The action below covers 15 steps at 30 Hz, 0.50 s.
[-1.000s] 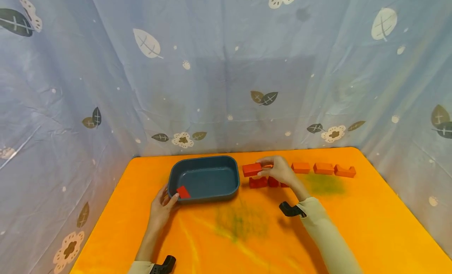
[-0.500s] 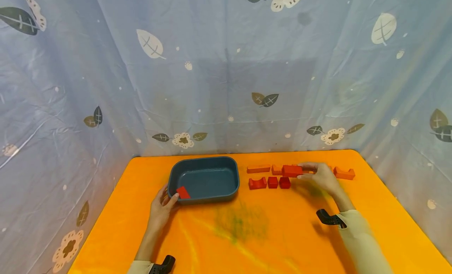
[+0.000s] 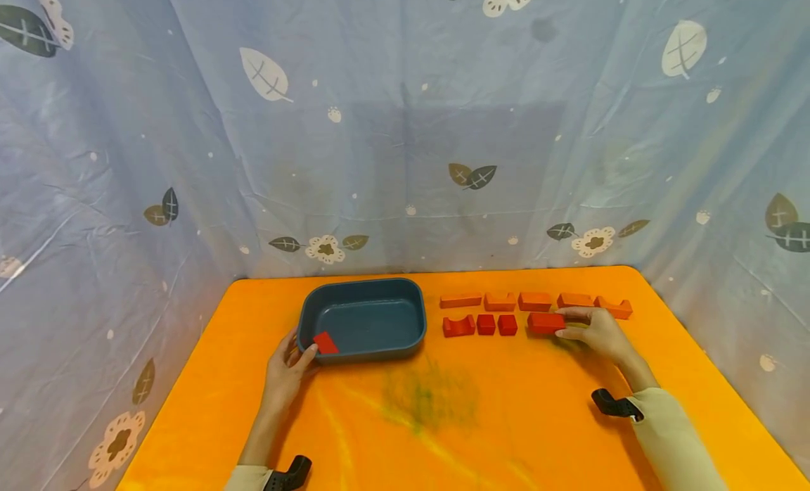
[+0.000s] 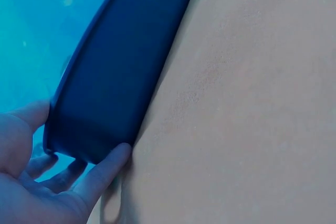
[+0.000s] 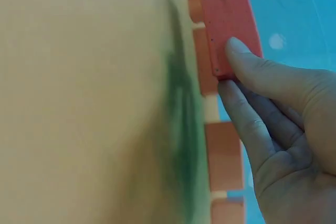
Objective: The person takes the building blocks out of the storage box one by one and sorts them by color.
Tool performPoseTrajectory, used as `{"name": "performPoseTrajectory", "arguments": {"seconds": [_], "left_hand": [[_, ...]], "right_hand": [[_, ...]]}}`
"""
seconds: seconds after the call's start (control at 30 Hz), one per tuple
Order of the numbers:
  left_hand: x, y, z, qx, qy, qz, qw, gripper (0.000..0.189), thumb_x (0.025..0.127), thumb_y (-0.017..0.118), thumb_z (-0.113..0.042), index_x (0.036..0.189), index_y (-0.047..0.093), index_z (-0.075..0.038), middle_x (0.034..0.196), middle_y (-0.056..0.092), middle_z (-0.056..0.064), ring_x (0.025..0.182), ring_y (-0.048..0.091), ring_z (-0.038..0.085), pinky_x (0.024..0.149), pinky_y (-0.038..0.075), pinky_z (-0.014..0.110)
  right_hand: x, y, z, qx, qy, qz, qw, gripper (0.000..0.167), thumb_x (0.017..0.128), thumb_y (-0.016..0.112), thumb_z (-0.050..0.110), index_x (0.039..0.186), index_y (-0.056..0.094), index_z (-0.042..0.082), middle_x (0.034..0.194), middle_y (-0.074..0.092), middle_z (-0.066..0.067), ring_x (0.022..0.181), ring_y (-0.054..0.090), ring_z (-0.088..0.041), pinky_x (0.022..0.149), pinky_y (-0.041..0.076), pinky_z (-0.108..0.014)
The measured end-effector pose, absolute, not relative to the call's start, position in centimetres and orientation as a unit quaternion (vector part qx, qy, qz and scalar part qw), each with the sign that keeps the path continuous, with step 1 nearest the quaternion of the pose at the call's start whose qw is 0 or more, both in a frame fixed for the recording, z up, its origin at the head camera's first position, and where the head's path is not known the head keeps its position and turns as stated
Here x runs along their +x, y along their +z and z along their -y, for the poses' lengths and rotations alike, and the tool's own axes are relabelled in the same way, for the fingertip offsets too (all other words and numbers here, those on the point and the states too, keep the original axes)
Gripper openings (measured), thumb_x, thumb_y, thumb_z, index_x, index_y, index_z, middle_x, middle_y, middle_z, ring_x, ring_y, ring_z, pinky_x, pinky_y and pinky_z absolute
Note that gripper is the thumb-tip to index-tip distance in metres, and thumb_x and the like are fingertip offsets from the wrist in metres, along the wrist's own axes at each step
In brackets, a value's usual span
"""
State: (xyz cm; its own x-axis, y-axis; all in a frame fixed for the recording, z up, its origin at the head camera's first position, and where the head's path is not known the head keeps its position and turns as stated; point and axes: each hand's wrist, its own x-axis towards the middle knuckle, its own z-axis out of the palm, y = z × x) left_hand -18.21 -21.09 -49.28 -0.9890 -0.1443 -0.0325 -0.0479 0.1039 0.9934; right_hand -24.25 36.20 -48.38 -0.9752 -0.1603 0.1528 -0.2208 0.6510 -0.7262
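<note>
My left hand (image 3: 285,373) holds the front left corner of a dark blue, rounded rectangular tray (image 3: 418,347), thumb at the rim. In the left wrist view its fingers wrap the tray's outer wall (image 4: 118,66). A flat-looking red piece (image 3: 325,342) lies inside that corner. My right hand (image 3: 601,333) pinches one end of a red rectangular block (image 3: 545,323) between thumb and fingers; the right wrist view shows the thumb on the block's face (image 5: 228,19). To its left in the same row are two red cubes (image 3: 486,325) and a red block with a curved notch (image 3: 458,327).
Behind the red row runs a row of orange blocks: a thin bar (image 3: 460,300), a notched block (image 3: 500,302), two rectangular blocks (image 3: 534,302) and another notched one (image 3: 615,308). A patterned curtain (image 3: 405,160) closes off the back and sides of the orange-covered table (image 3: 392,435).
My right hand has carried the red rectangular block from beside the tray to the right, then down toward the right end of the red row. The left hand has stayed on the tray.
</note>
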Motion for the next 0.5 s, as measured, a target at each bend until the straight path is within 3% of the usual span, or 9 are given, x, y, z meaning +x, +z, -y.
{"name": "performPoseTrajectory", "arguments": {"seconds": [0.13, 0.27, 0.5], "left_hand": [[-18.4, -49.3, 21.0, 0.06, -0.667, 0.742, 0.035, 0.071, 0.097, 0.063, -0.021, 0.156, 0.024, -0.008, 0.149, 0.036, 0.021, 0.133, 0.043, 0.034, 0.092, 0.055, 0.041], [-18.2, -49.3, 21.0, 0.059, -0.667, 0.741, 0.037, 0.071, 0.097, 0.062, -0.02, 0.155, 0.024, -0.007, 0.148, 0.036, 0.022, 0.132, 0.044, 0.036, 0.093, 0.054, 0.042], [-18.2, -49.3, 21.2, 0.065, -0.664, 0.743, 0.042, 0.071, 0.097, 0.063, -0.02, 0.155, 0.025, -0.008, 0.147, 0.038, 0.021, 0.13, 0.045, 0.035, 0.092, 0.055, 0.041]], "right_hand": [[-24.5, -49.2, -35.2, 0.109, 0.39, 0.913, 0.04, 0.041, 0.081, 0.081, 0.018, 0.115, 0.07, -0.004, 0.112, 0.068, -0.023, 0.093, 0.064, -0.011, 0.073, 0.052, -0.013], [-24.5, -49.5, -34.3, 0.115, 0.343, 0.931, 0.055, 0.039, 0.081, 0.081, 0.013, 0.112, 0.07, -0.007, 0.11, 0.068, -0.025, 0.094, 0.064, -0.027, 0.075, 0.054, -0.022], [-23.9, -48.8, -33.6, 0.122, 0.341, 0.93, 0.069, 0.039, 0.08, 0.08, 0.004, 0.113, 0.067, -0.012, 0.11, 0.067, -0.028, 0.094, 0.066, -0.037, 0.077, 0.059, -0.039]]}}
